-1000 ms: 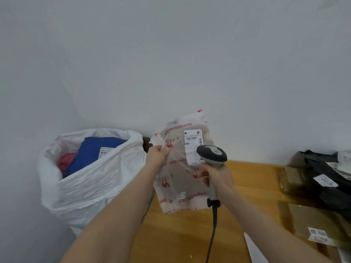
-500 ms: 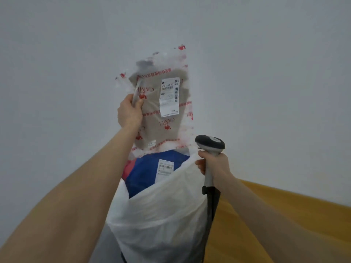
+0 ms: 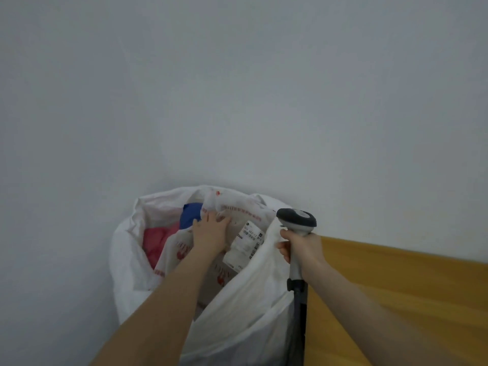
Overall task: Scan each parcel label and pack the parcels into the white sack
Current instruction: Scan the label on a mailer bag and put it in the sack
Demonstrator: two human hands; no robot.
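The left hand (image 3: 210,231), fingers spread flat, is pressing on the clear red-printed parcel (image 3: 182,250) inside the white sack (image 3: 237,313), its label (image 3: 247,244) facing up. The right hand (image 3: 301,249) is gripping the barcode scanner (image 3: 295,220) by its handle at the sack's rim, beside the worktop (image 3: 396,286).

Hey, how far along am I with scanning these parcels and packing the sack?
Done: a blue parcel and a pink parcel already lie in the big white sack. In hand: your left hand presses a clear red-printed plastic parcel, white label up, into the sack; your right hand grips the grey handheld scanner at the sack's rim. Left: letting go; whether more parcels wait is out of view.
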